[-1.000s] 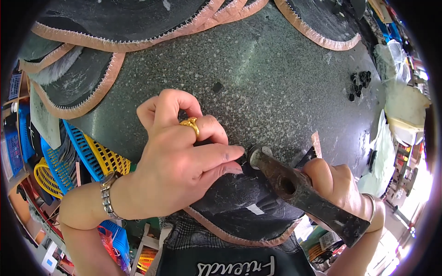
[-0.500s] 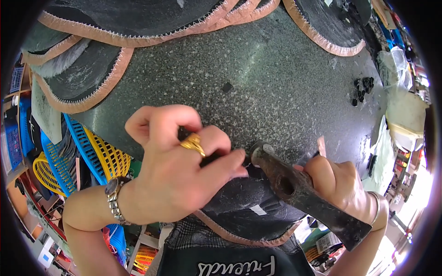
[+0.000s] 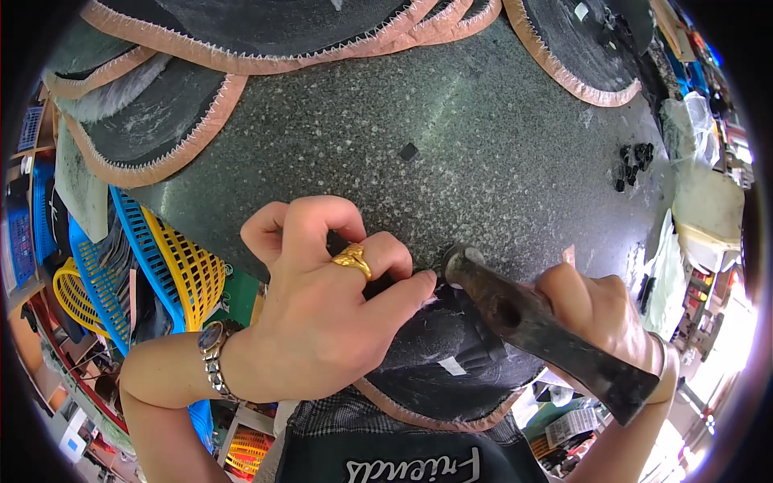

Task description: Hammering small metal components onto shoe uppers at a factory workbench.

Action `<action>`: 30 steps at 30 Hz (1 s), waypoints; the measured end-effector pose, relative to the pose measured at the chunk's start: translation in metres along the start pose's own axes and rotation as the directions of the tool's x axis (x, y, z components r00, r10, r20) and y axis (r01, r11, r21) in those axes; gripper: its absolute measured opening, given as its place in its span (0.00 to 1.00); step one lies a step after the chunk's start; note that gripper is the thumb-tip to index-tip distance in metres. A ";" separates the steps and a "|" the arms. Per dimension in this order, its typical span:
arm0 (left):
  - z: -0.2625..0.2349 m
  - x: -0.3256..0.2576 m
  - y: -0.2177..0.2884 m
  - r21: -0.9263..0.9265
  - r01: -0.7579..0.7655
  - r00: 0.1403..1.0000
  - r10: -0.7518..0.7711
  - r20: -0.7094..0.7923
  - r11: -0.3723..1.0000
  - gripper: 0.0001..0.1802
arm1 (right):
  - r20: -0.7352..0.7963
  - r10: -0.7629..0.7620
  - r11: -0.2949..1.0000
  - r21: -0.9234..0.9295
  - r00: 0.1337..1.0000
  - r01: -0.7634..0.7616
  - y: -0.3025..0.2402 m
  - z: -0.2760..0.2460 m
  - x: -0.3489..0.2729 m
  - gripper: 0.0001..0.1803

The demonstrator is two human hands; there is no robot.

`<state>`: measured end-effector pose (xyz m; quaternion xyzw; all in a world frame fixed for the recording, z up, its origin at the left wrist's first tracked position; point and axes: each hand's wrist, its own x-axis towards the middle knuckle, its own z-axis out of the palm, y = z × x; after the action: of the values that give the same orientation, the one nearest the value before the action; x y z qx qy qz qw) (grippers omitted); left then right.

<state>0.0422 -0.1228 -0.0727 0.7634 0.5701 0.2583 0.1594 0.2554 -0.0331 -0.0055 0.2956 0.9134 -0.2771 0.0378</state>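
Observation:
A black curved piece (image 3: 435,394) with a stitched pinkish-tan rim lies at the near edge of the worktop, against my apron. Its upper edge is pinched by my left hand (image 3: 322,298), thumb pressed against curled fingers; a gold ring and a metal watch are on that arm. Closed round the handle of a hammer (image 3: 547,330) is my right hand (image 3: 596,314). The hammer's round face sits low at the piece's upper edge, just right of my left thumb. Most of the handle is hidden by the fist.
More tan-rimmed black pieces (image 3: 181,121) lie along the far side of the speckled dark worktop (image 3: 338,145). A small black square (image 3: 408,151) lies mid-table; several small black bits (image 3: 632,165) are at the right. Blue and yellow baskets (image 3: 173,266) stand at the left.
My left hand has shifted slightly right and down along the piece's edge, its fingers still curled. The hammer stays at nearly the same spot. The whole view has shifted slightly.

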 end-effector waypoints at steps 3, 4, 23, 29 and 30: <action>-0.004 0.000 0.000 0.061 -0.039 0.999 0.037 0.029 0.997 0.14 | -0.075 -0.077 0.997 -0.014 0.994 0.076 0.003 0.000 0.005 0.09; -0.004 0.000 0.000 0.063 -0.036 0.999 0.034 0.028 0.997 0.14 | -0.074 -0.080 0.997 -0.014 0.994 0.079 0.003 -0.002 0.006 0.09; 0.001 -0.013 0.016 0.118 0.019 0.998 -0.012 -0.061 0.993 0.14 | -0.036 -0.242 0.938 -0.265 0.969 0.225 -0.006 0.001 0.002 0.11; 0.000 -0.009 0.014 -0.024 0.170 0.985 -0.171 -0.010 0.985 0.13 | 0.171 -0.115 0.945 -0.283 0.979 0.161 -0.006 0.002 0.001 0.11; 0.000 -0.012 0.011 -0.019 0.178 0.984 -0.178 -0.012 0.984 0.13 | 0.173 -0.124 0.945 -0.281 0.977 0.170 -0.004 0.003 0.002 0.11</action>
<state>0.0481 -0.1379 -0.0692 0.7062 0.6348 0.2533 0.1848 0.2508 -0.0363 -0.0063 0.1955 0.9584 -0.1620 0.1303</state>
